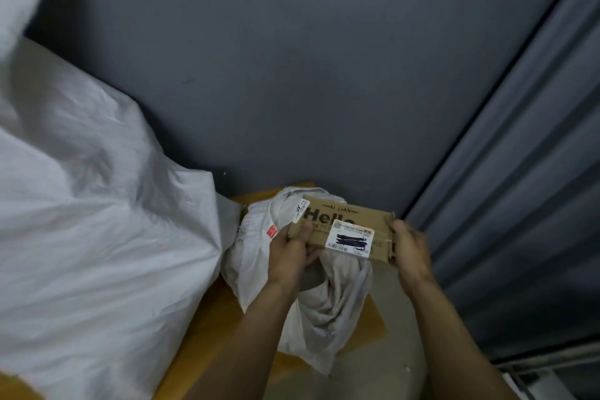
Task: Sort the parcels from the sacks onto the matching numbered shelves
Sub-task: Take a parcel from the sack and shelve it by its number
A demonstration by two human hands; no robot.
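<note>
Left hand (290, 250) and right hand (409, 250) grip opposite ends of a box (349, 230), above the open sack (324, 302).

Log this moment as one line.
phase: parcel in hand | left hand: grips cardboard box, left end | right hand: grips right end | small sack: open below box

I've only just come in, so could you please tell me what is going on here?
A person holds a flat brown cardboard box printed "Hello", the left hand gripping one end and the right hand the other, its white shipping label facing up. The box is above a small crumpled white sack lying open on an orange board. A large white sack bulges at the left. No shelves are in view.
</note>
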